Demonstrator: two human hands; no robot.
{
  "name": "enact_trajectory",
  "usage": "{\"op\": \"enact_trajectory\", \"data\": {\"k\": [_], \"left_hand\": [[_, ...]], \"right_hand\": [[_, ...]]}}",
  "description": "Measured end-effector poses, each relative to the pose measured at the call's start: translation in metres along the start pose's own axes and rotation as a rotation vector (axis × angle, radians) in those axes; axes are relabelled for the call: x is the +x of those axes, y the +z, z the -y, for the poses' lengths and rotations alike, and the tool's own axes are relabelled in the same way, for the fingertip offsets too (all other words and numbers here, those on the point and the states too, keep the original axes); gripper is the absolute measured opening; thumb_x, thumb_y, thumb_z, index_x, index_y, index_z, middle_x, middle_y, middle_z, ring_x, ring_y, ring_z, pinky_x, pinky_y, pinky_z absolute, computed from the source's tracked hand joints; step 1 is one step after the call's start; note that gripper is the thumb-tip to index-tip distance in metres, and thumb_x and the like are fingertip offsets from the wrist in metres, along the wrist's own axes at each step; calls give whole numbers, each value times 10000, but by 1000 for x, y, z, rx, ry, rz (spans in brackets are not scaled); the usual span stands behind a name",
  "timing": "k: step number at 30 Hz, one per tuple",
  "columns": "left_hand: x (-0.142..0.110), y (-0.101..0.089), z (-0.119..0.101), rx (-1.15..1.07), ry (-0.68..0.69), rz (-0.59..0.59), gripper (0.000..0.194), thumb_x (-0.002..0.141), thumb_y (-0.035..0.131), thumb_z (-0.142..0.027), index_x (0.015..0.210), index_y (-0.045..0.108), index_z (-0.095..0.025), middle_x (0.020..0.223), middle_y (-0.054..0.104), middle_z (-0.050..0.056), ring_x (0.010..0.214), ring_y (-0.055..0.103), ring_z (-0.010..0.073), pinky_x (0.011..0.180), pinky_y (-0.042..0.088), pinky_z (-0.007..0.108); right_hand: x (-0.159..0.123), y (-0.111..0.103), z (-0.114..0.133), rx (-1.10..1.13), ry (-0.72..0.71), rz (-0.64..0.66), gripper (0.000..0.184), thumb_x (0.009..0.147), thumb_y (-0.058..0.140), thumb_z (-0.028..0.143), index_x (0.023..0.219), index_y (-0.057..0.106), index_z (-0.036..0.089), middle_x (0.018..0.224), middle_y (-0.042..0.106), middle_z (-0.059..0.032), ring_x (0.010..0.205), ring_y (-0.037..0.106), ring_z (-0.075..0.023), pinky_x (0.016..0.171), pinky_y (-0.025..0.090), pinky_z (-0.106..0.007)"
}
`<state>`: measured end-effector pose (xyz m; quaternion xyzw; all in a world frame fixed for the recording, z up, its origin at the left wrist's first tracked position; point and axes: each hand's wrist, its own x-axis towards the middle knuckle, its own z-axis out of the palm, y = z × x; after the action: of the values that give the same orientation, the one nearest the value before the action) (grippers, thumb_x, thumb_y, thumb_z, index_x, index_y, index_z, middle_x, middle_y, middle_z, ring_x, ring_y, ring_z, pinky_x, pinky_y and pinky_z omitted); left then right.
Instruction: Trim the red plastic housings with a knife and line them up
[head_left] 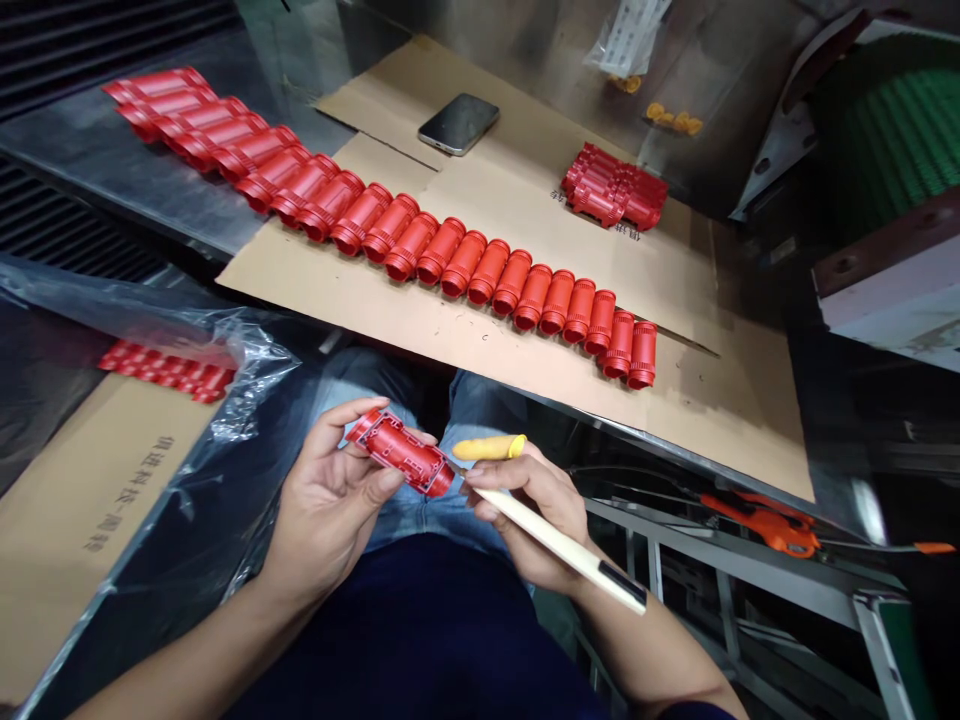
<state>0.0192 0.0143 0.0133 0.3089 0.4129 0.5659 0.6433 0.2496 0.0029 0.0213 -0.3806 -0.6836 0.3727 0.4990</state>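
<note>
Between the thumb and fingers of my left hand (326, 500) is a red plastic half-shell (405, 450), its inner side with a pale outlined edge facing up. My right hand (529, 510) grips a cream-handled knife (559, 540), its thin tip against the right end of the half-shell. A yellow finger cot (491, 447) covers one finger of that hand. Beyond both hands, a long slanting row of red cylindrical parts (487, 270) lies on a cardboard sheet (420, 330) and runs onto the metal table at the left.
A phone (459, 124) and a cluster of red half-shells (613, 187) lie farther back on the cardboard. At the left stands a plastic-lined carton (97, 480) with red parts. Orange-handled pliers (765, 525) sit right, near a grey metal frame (735, 570). Yellow finger cots (673, 119) lie behind.
</note>
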Motion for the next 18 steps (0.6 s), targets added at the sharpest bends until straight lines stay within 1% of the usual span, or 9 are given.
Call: {"op": "enact_trajectory", "data": {"k": [2, 6, 8, 9, 11, 12, 15, 17, 18], "left_hand": [[1, 0, 0, -3, -8, -5, 541, 930, 959, -199, 1410, 723, -282, 1090, 882, 75, 1064, 883, 296, 906, 735, 382], [2, 1, 1, -31, -55, -25, 537, 918, 975, -228, 1402, 747, -269, 1063, 880, 69, 1000, 886, 288, 855, 737, 364], [2, 0, 1, -45, -94, -34, 532, 920, 977, -254, 1405, 760, -260, 1026, 880, 67, 955, 885, 277, 829, 735, 347], [2, 0, 0, -47, -109, -39, 530, 922, 976, -263, 1408, 766, -256, 1014, 880, 69, 943, 883, 272, 825, 733, 339], [3, 0, 0, -39, -118, -50, 536, 916, 982, -267, 1411, 778, -249, 1013, 880, 73, 949, 879, 266, 838, 727, 328], [3, 0, 0, -29, -112, -54, 548, 907, 989, -265, 1414, 782, -247, 1021, 880, 75, 964, 877, 266, 854, 724, 324], [4, -2, -1, 14, -84, -51, 604, 880, 1009, -258, 1441, 785, -247, 1055, 880, 82, 1018, 870, 274, 892, 715, 318], [4, -3, -1, 36, -74, -37, 622, 882, 1006, -252, 1463, 783, -253, 1078, 882, 85, 1033, 866, 274, 906, 715, 320], [3, -4, -1, 44, -71, -31, 621, 889, 999, -244, 1471, 783, -260, 1092, 882, 85, 1035, 864, 268, 913, 714, 318]], "right_hand": [[4, -4, -1, -28, -50, 61, 178, 1125, 743, 251, 1300, 746, 217, 1083, 861, -101, 1028, 859, -254, 918, 740, -395], [13, -14, 2, -307, -313, 234, 257, 1133, 687, 151, 1387, 704, 188, 1124, 861, -131, 925, 832, -245, 849, 737, -388], [16, -16, 3, -402, -356, 291, 266, 1133, 677, 133, 1392, 707, 188, 1096, 858, -124, 885, 812, -241, 806, 732, -380], [17, -15, 3, -406, -351, 286, 253, 1133, 679, 134, 1379, 712, 184, 1092, 856, -126, 887, 812, -239, 798, 731, -371], [16, -12, 1, -322, -314, 212, 199, 1139, 688, 157, 1332, 726, 178, 1105, 854, -132, 943, 836, -239, 813, 737, -355], [15, -10, 0, -246, -268, 166, 168, 1144, 690, 178, 1306, 733, 181, 1112, 855, -131, 979, 849, -240, 833, 741, -353], [11, -5, -3, -4, -35, 88, 116, 1152, 709, 286, 1231, 755, 215, 1059, 864, -96, 992, 866, -239, 851, 744, -365], [9, -3, -4, 89, 101, 74, 149, 1139, 745, 360, 1202, 773, 229, 1023, 862, -85, 937, 858, -232, 816, 736, -364], [9, -2, -4, 118, 139, 64, 164, 1129, 763, 380, 1192, 783, 231, 1016, 859, -84, 907, 851, -225, 792, 730, -357]]}}
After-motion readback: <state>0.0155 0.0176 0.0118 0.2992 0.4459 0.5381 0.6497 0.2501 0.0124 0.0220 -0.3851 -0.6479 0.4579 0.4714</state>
